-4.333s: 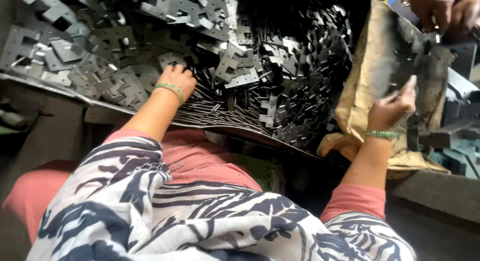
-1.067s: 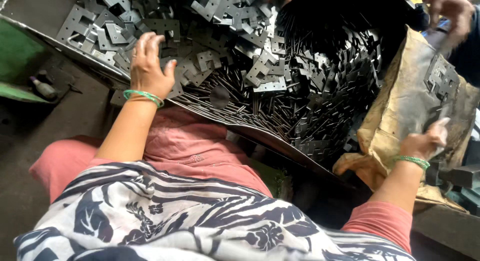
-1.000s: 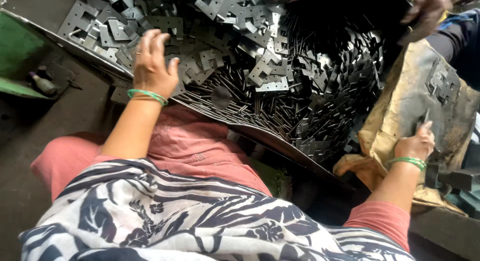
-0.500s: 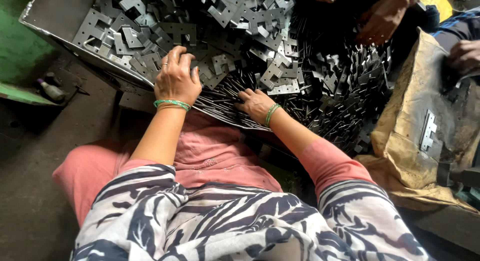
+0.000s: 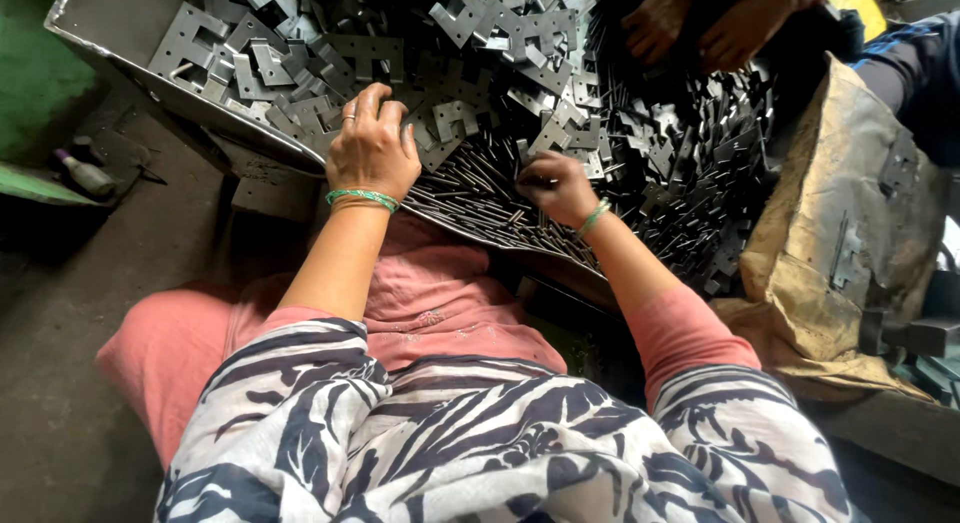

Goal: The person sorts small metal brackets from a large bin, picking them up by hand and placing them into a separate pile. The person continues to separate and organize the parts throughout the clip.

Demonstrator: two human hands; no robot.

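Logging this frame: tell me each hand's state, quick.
Left hand: open, resting on metal brackets.
Right hand: curled among brackets; grip cannot be told.

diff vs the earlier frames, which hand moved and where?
The right hand left the brown sack and came across to the pile of flat metal brackets, fingers closed among the thin rods at the tray's near edge. The left hand stays on the pile, as before.

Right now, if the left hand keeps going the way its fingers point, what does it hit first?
The left hand points up the tray; it would first meet the flat metal brackets piled just beyond its fingertips, though depth is unclear.
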